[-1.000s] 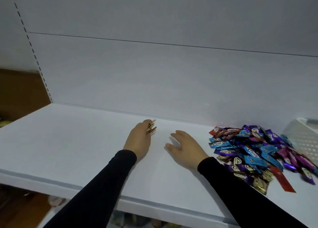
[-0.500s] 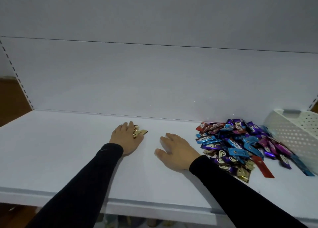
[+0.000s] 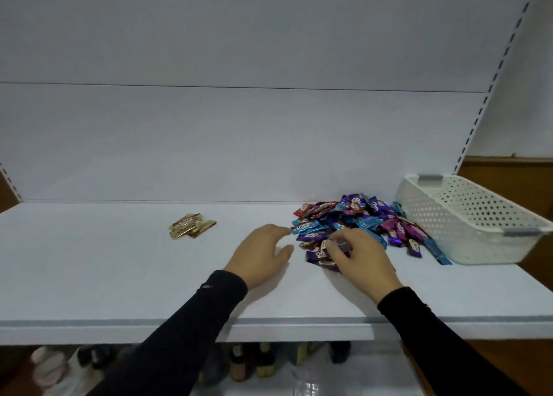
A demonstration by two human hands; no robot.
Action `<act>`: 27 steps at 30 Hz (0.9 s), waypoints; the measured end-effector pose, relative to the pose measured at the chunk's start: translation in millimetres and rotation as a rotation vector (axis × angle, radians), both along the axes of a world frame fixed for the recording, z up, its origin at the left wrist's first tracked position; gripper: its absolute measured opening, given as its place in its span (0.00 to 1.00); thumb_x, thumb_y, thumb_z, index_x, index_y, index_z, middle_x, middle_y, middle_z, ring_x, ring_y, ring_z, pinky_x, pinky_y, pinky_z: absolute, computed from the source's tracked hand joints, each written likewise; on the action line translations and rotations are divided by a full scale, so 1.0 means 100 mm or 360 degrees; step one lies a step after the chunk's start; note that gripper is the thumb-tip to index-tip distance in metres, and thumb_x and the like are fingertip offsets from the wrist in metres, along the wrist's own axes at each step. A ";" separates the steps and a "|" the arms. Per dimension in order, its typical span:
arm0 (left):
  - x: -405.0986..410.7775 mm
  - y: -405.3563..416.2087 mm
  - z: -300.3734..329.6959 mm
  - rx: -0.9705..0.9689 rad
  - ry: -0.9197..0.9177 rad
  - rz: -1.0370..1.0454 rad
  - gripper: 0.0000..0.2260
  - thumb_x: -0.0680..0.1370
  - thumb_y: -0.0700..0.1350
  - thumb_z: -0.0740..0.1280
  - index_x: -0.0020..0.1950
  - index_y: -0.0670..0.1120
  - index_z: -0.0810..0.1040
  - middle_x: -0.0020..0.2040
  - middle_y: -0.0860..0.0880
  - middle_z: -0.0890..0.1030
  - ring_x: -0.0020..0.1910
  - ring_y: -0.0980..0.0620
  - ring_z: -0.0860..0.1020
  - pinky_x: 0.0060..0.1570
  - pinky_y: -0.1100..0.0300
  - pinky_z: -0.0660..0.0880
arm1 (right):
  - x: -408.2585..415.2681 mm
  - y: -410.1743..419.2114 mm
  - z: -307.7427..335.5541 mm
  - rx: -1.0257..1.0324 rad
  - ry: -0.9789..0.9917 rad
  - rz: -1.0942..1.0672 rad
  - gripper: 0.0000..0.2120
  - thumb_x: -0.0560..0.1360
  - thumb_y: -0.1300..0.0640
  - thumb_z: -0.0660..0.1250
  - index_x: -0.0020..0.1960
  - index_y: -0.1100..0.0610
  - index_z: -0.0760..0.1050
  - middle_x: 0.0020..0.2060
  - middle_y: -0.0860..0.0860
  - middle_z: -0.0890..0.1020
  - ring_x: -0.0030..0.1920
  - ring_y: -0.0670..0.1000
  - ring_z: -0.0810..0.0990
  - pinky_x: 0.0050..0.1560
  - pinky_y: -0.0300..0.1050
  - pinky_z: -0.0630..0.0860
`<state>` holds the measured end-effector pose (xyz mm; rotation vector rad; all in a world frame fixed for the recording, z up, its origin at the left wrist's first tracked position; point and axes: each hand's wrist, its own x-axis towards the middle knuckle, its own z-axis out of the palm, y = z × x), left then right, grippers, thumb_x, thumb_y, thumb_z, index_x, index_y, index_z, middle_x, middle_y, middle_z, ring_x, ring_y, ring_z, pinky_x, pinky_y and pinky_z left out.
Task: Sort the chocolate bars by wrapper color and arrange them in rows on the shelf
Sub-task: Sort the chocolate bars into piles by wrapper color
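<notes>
From the head view we see a white shelf (image 3: 89, 276) with a plain white back panel, brown wall showing past its right end and blurred bottles on a lower level. A few gold bars (image 3: 191, 225) lie together left of the middle, well apart from the mixed pile of bars (image 3: 359, 225) toward the back right corner, just beside a white perforated basket (image 3: 466, 216). Our left hand (image 3: 263, 253) is open with relaxed fingers at the pile's left edge, while our right hand (image 3: 360, 258) curls its fingers into the pile's near side, though we cannot tell whether it holds a bar.
</notes>
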<state>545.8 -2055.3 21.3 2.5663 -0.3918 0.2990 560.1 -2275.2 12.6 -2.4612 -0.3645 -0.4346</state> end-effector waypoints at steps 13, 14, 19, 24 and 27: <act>0.09 -1.07 -0.31 0.0433 -0.0119 -0.0322 0.12 0.82 0.52 0.57 0.46 0.50 0.77 0.47 0.51 0.82 0.42 0.51 0.67 0.50 0.50 0.71 | -0.02 -0.68 -0.13 -0.0315 0.0137 0.0037 0.10 0.77 0.51 0.65 0.42 0.54 0.81 0.39 0.48 0.79 0.44 0.48 0.73 0.45 0.45 0.68; 0.09 -1.05 -0.33 0.0434 -0.0120 -0.0315 0.12 0.82 0.51 0.57 0.47 0.50 0.78 0.48 0.51 0.82 0.42 0.51 0.67 0.51 0.50 0.71 | -0.01 -0.68 -0.13 -0.0336 0.0130 0.0043 0.11 0.78 0.50 0.64 0.44 0.53 0.82 0.40 0.49 0.79 0.45 0.48 0.73 0.46 0.46 0.69; 0.05 -0.92 -0.27 0.0477 -0.0110 -0.0282 0.12 0.78 0.55 0.59 0.48 0.52 0.79 0.47 0.52 0.82 0.47 0.49 0.73 0.52 0.51 0.72 | 0.01 -0.65 -0.18 -0.0401 0.0104 0.0032 0.12 0.79 0.45 0.62 0.52 0.49 0.82 0.46 0.47 0.78 0.50 0.48 0.73 0.50 0.46 0.72; 0.01 -0.92 -0.26 0.0527 -0.0160 -0.0143 0.14 0.81 0.54 0.60 0.54 0.48 0.81 0.51 0.48 0.81 0.52 0.46 0.74 0.49 0.54 0.70 | 0.01 -0.62 -0.21 -0.0604 -0.0059 -0.0063 0.14 0.81 0.48 0.57 0.44 0.52 0.78 0.40 0.47 0.77 0.42 0.48 0.74 0.39 0.45 0.69; -0.01 -0.93 -0.25 0.0727 -0.0312 -0.0164 0.15 0.84 0.46 0.55 0.55 0.46 0.81 0.52 0.46 0.82 0.52 0.44 0.76 0.48 0.54 0.67 | -0.02 -0.64 -0.17 -0.0425 -0.0077 -0.0170 0.12 0.82 0.50 0.57 0.48 0.52 0.77 0.42 0.48 0.79 0.42 0.49 0.76 0.42 0.48 0.74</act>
